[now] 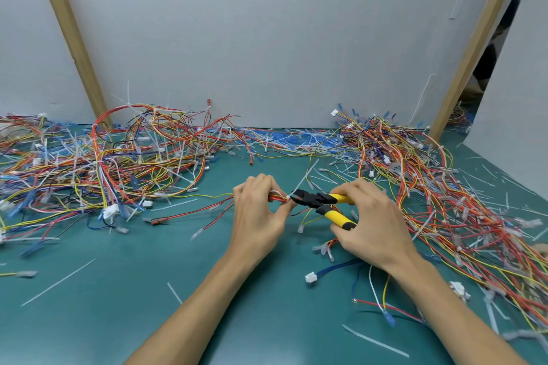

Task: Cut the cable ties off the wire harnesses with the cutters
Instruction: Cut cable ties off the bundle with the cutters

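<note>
Centre of green counter (124, 270): left hand (257, 210) pinched a red-yellow wire harness (277, 198), steadying its white cable tie (298, 189) for the blades; right hand (375, 222) gripped yellow-handled cutters (321, 204), tips touching the tie.

Two bare arms, no sleeves, no gloves, no watch or rings to see, left hand (257, 210) and right hand (374, 224) with short plain nails, long thin fingers
</note>
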`<state>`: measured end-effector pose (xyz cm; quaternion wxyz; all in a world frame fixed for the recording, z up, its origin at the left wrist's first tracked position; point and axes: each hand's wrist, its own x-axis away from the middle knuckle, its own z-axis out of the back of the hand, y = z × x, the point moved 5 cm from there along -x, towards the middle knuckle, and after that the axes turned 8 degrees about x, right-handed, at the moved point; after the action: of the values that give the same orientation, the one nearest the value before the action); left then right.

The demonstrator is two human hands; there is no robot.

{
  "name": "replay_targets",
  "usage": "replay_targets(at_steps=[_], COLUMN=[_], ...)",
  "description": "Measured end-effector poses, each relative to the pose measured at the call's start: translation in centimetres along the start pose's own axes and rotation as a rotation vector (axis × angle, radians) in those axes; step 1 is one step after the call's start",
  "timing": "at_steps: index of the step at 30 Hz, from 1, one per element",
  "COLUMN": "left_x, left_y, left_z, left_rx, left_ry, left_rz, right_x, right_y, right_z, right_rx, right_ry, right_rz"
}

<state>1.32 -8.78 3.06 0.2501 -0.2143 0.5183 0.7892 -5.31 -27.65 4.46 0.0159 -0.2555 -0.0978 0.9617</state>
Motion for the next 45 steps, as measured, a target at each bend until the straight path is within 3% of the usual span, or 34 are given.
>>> replay_targets(at_steps=[16, 32, 45], left_x=[0.1, 0.4, 0.5], left_y=[-0.2, -0.2, -0.1], left_z=[-0.1, 0.0, 0.1], left_rx=[-0.024, 0.000, 0.005], left_ry=[0.008, 0.032, 0.020], left_rz=[-0.020, -0.009, 0.003], right_x=[0.2, 0.6, 0.6], right_y=[-0.7, -1.4, -1.5], right_z=[-0.5, -1.9, -2.1], right_rx=[0.087, 0.178, 0.205], right_ry=[-0.087, -0.378, -0.368], right_rz=[0.000, -0.036, -0.063])
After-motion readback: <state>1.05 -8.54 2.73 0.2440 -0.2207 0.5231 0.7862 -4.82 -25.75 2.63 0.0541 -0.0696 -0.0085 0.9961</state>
